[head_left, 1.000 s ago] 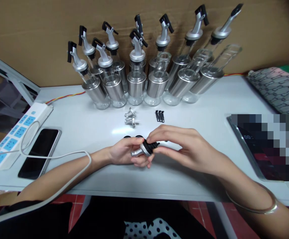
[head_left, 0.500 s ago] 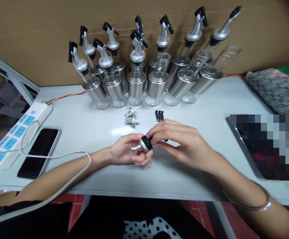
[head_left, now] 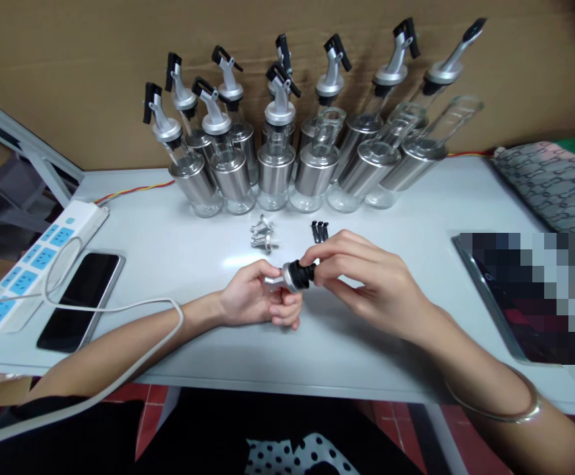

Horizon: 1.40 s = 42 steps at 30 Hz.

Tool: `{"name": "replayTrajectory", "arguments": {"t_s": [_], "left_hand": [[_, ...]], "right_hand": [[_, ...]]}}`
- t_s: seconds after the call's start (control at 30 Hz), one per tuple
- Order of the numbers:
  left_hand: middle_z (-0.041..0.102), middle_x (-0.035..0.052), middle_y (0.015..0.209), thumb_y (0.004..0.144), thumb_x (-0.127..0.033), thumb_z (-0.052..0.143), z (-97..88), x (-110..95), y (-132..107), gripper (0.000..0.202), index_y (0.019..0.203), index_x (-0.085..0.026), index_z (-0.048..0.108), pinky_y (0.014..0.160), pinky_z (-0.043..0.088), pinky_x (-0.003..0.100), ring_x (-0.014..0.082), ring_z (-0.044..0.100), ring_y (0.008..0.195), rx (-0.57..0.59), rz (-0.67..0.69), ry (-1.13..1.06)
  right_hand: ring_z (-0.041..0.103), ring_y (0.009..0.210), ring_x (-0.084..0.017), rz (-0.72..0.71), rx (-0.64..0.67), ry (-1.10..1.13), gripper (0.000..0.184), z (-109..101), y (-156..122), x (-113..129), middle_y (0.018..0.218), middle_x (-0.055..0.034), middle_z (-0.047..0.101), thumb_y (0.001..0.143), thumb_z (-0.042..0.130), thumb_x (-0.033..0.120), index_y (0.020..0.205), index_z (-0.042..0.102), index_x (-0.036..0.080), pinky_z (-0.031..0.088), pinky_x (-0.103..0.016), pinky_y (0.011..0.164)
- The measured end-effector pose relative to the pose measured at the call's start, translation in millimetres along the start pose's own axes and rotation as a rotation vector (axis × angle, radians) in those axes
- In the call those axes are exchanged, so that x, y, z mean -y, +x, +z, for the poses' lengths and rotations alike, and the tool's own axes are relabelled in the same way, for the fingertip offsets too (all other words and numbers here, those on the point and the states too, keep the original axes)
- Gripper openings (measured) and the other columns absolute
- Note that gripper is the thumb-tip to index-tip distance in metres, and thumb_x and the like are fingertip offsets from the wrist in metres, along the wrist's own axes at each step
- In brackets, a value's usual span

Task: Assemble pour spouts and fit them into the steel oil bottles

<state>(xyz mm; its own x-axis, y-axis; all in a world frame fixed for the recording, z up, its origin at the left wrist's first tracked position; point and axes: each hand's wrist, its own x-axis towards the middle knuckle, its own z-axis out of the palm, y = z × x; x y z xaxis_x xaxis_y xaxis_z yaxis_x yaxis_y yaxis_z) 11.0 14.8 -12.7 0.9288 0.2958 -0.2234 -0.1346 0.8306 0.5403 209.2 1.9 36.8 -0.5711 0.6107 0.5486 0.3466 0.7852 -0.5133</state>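
Over the front half of the table, my right hand (head_left: 366,280) pinches the black ribbed stopper end of a bottle pourer (head_left: 295,276). Its silver collar and spout point left, over the palm of my left hand (head_left: 255,297). That hand lies palm up, thumb against the collar and fingers curled beneath the pourer; part of the grip is hidden. Just behind lie loose silver spout pieces (head_left: 264,236) in a small pile. To their right, several small black levers (head_left: 320,231) lie side by side, partly hidden by my right hand.
Glass bottles with steel sleeves (head_left: 276,168) stand along the back, several topped with pourers, others with bare necks. At left are a power strip (head_left: 35,264), a phone (head_left: 80,300) and a white cable (head_left: 134,305) crossing my left forearm. A tablet (head_left: 515,310) lies at right, near patterned fabric (head_left: 549,178).
The pourer has shifted slightly right, and more of its black stopper shows between my hands. My left thumb and fingers sit a little further back on it.
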Motion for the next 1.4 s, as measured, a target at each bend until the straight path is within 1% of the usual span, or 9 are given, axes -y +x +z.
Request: {"name": "replayTrajectory", "arguments": {"t_s": [0.17, 0.27, 0.37, 0.47, 0.7, 0.9, 1.13, 1.27, 1.4], "left_hand": [[0.040, -0.0022, 0.052, 0.079, -0.055, 0.043, 0.7, 1, -1, 0.042, 0.069, -0.014, 0.052, 0.071, 0.039, 0.033, 0.0141, 0.040, 0.053, -0.032, 0.015, 0.015], [0.041, -0.0027, 0.054, 0.083, -0.060, 0.041, 0.8, 2, 0, 0.048, 0.071, -0.015, 0.051, 0.071, 0.040, 0.034, 0.0139, 0.042, 0.054, -0.029, 0.040, 0.025], [0.039, -0.0041, 0.053, 0.084, -0.054, 0.049, 0.6, 2, 0, 0.042, 0.068, -0.014, 0.051, 0.072, 0.040, 0.032, 0.0126, 0.043, 0.053, -0.016, 0.041, 0.038], [0.040, -0.0049, 0.053, 0.080, -0.050, 0.060, 1.0, 2, 1, 0.040, 0.068, -0.013, 0.052, 0.072, 0.040, 0.030, 0.0108, 0.043, 0.052, -0.018, 0.012, 0.031], [0.044, -0.0043, 0.051, 0.080, -0.049, 0.066, 2.2, 6, 3, 0.041, 0.066, -0.012, 0.056, 0.069, 0.042, 0.029, 0.0097, 0.046, 0.051, -0.073, 0.043, 0.083], [0.046, -0.0034, 0.052, 0.083, -0.051, 0.062, 1.3, 4, 3, 0.042, 0.065, -0.013, 0.057, 0.070, 0.043, 0.029, 0.0098, 0.046, 0.052, -0.025, 0.055, 0.054], [0.057, -0.0005, 0.060, 0.075, -0.051, 0.071, 2.0, 3, -1, 0.039, 0.071, -0.012, 0.068, 0.068, 0.043, 0.025, 0.0099, 0.050, 0.057, 0.010, 0.000, 0.240], [0.068, 0.0038, 0.083, 0.078, -0.030, 0.072, 7.0, -4, -5, 0.020, 0.090, -0.015, 0.075, 0.071, 0.045, 0.020, 0.0112, 0.059, 0.074, 0.163, -0.048, 0.620], [0.070, 0.0061, 0.093, 0.084, -0.025, 0.065, 8.4, -7, -7, 0.021, 0.098, -0.015, 0.075, 0.073, 0.049, 0.020, 0.0120, 0.062, 0.077, 0.230, -0.021, 0.728]], "right_hand": [[0.060, 0.088, -0.016, 0.068, -0.022, 0.024, 0.013, -2, -3, -2, 0.095, -0.0074, 0.066, 0.087, 0.053, 0.006, 0.085, 0.055, 0.019, 0.049, -0.030, 0.075], [0.061, 0.079, -0.015, 0.144, 0.004, 0.044, 0.008, -4, -5, 0, 0.088, -0.0046, 0.065, 0.087, 0.058, 0.018, 0.095, 0.056, 0.019, 0.050, -0.028, 0.071], [0.059, 0.070, -0.013, 0.212, 0.043, 0.005, 0.009, -5, -4, 3, 0.085, -0.0027, 0.066, 0.091, 0.052, 0.020, 0.098, 0.057, 0.019, 0.048, -0.025, 0.066], [0.061, 0.072, -0.013, 0.255, 0.059, -0.030, 0.011, -6, -2, 4, 0.086, -0.0034, 0.068, 0.093, 0.049, 0.021, 0.097, 0.059, 0.019, 0.047, -0.024, 0.066], [0.056, 0.058, -0.012, 0.303, 0.048, -0.106, 0.017, -5, -1, 1, 0.063, 0.0006, 0.062, 0.091, 0.053, 0.027, 0.079, 0.060, 0.019, 0.045, -0.027, 0.066], [0.062, 0.079, -0.015, 0.360, -0.036, 0.011, 0.014, -6, -2, 0, 0.089, -0.0040, 0.068, 0.094, 0.047, 0.023, 0.097, 0.060, 0.019, 0.047, -0.027, 0.075], [0.062, 0.086, -0.016, 0.508, -0.125, 0.202, 0.018, -7, -5, -7, 0.095, -0.0038, 0.066, 0.095, 0.043, 0.026, 0.102, 0.058, 0.020, 0.049, -0.027, 0.076], [0.060, 0.076, -0.015, 0.430, -0.017, 0.050, 0.013, 0, -5, -2, 0.090, -0.0040, 0.064, 0.089, 0.056, 0.023, 0.101, 0.057, 0.018, 0.048, -0.025, 0.067], [0.058, 0.068, -0.013, 0.307, 0.190, -0.016, 0.007, 9, -6, 3, 0.084, -0.0042, 0.061, 0.085, 0.059, 0.014, 0.092, 0.057, 0.015, 0.048, -0.024, 0.060]]}}
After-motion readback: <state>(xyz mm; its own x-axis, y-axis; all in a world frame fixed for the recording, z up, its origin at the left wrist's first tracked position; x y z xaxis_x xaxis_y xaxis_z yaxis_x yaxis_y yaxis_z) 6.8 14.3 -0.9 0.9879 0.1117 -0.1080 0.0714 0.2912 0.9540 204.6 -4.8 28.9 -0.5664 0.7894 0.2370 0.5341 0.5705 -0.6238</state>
